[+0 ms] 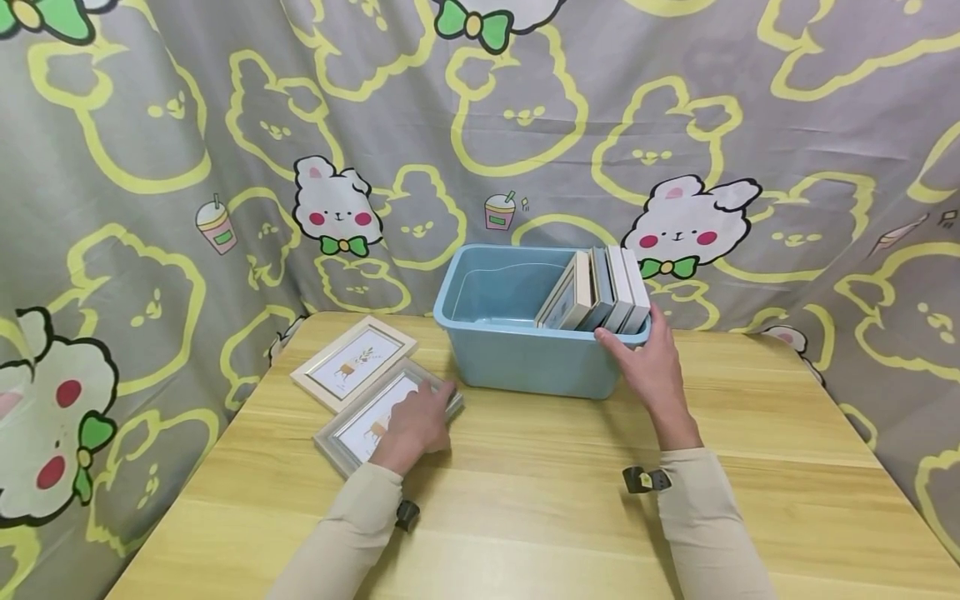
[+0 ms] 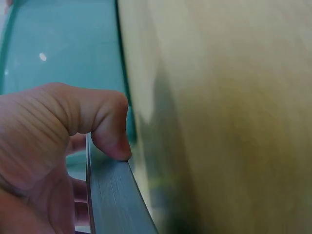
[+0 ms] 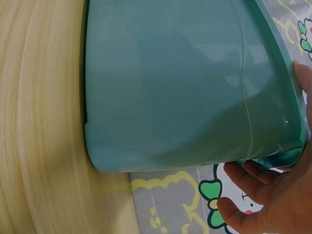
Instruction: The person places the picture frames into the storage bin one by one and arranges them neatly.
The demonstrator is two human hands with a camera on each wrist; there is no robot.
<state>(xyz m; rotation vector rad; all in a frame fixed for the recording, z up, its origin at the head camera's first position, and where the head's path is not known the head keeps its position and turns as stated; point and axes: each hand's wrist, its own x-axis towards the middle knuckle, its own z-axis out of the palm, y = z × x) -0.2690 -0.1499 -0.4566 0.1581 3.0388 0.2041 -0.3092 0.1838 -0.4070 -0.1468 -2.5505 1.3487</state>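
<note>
My left hand (image 1: 416,421) grips the right edge of a grey picture frame (image 1: 366,423), which lies face up on the table. In the left wrist view, the bent thumb (image 2: 113,134) presses on the frame's side (image 2: 114,200), with the other fingers partly hidden behind it. Partly next to it, a cream picture frame (image 1: 352,364) with a plant print lies face up. My right hand (image 1: 651,362) holds the right end of a light blue plastic bin (image 1: 532,362), thumb at the rim and fingers (image 3: 246,183) round the end wall. Several picture frames (image 1: 600,292) lean upright in the bin's right half.
The wooden table (image 1: 540,500) extends in front of the bin and to both sides. A grey curtain (image 1: 420,108) with cartoon prints hangs right behind the bin and along the sides. Black bands with small devices (image 1: 645,479) are on both wrists.
</note>
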